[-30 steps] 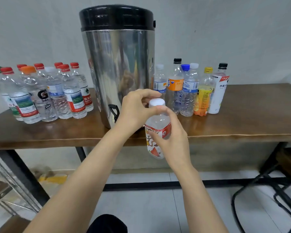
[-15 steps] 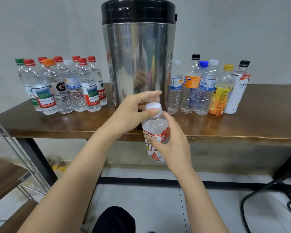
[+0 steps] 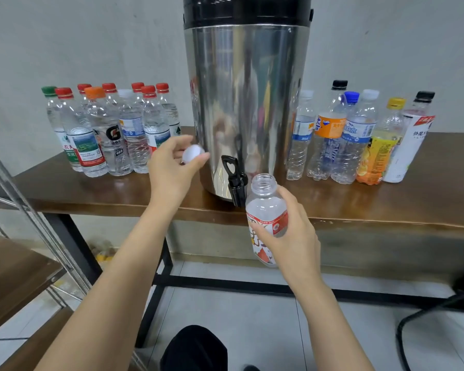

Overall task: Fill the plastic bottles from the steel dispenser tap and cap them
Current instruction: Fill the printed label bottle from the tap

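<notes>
1. The right hand (image 3: 292,234) grips the open bottle (image 3: 265,215) upright, mouth up, just right of the black tap (image 3: 235,180)
2. The left hand (image 3: 172,167) pinches the white cap (image 3: 193,153) left of the steel dispenser (image 3: 247,103)

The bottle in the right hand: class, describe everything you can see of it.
The bottle is clear plastic with a wide threaded neck, uncapped, its mouth open upward. A white label with red and orange print wraps its lower body. It looks empty. It is held roughly upright, just right of the black tap, in front of the table edge. The right hand grips its middle from the right; the left hand holds a white cap.
</notes>
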